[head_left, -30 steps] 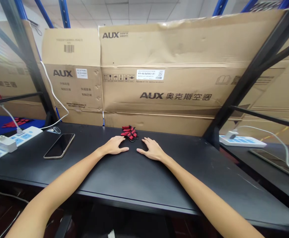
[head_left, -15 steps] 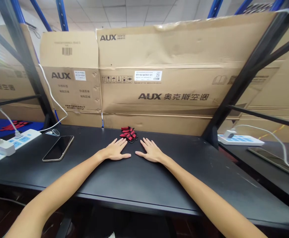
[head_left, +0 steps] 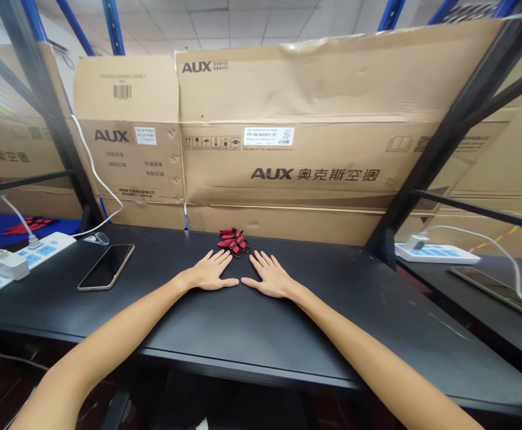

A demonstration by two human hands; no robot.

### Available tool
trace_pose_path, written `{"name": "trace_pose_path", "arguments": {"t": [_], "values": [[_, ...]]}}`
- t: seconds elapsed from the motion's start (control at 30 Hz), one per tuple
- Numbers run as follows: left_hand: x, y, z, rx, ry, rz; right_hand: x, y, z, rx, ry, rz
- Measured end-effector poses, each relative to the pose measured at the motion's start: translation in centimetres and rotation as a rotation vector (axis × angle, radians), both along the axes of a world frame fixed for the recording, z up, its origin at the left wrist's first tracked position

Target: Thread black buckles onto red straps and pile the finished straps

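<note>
On the black table point(head_left: 252, 334) my left hand point(head_left: 208, 272) lies palm down, fingers spread and holding nothing. My right hand point(head_left: 270, 276) rests flat beside it in the same way, with a narrow gap between the two thumbs. Just beyond the fingertips sits a small bundle of red and black straps point(head_left: 233, 242), nearest to my left hand. What the bundle is exactly, I cannot make out.
A phone point(head_left: 106, 267) lies at the left, near a white power strip point(head_left: 48, 245) with plugs and cables. Cardboard panels point(head_left: 315, 143) stand along the back edge. Black metal posts point(head_left: 431, 149) rise at both sides. Another power strip point(head_left: 440, 254) is at the right.
My right hand has shifted slightly left, so the thumbs are closer together. My left hand stays nearly in place, and the view has moved a little.
</note>
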State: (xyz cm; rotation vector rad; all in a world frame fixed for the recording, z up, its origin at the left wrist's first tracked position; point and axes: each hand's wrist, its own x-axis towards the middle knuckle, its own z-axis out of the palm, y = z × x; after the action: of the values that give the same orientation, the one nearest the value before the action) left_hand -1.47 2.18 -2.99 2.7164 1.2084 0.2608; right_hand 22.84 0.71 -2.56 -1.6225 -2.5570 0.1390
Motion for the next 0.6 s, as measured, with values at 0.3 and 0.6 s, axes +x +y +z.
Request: {"name": "trace_pose_path", "arguments": {"t": [0.3, 0.6], "values": [[0.09, -0.02, 0.11, -0.019, 0.008, 0.013, -0.29, -0.38, 0.25, -0.006, 0.003, 0.002], [0.38, -0.34, -0.04, -0.034, 0.007, 0.022, -0.25, -0.39, 0.33, -0.004, 0.012, 0.007]]}}
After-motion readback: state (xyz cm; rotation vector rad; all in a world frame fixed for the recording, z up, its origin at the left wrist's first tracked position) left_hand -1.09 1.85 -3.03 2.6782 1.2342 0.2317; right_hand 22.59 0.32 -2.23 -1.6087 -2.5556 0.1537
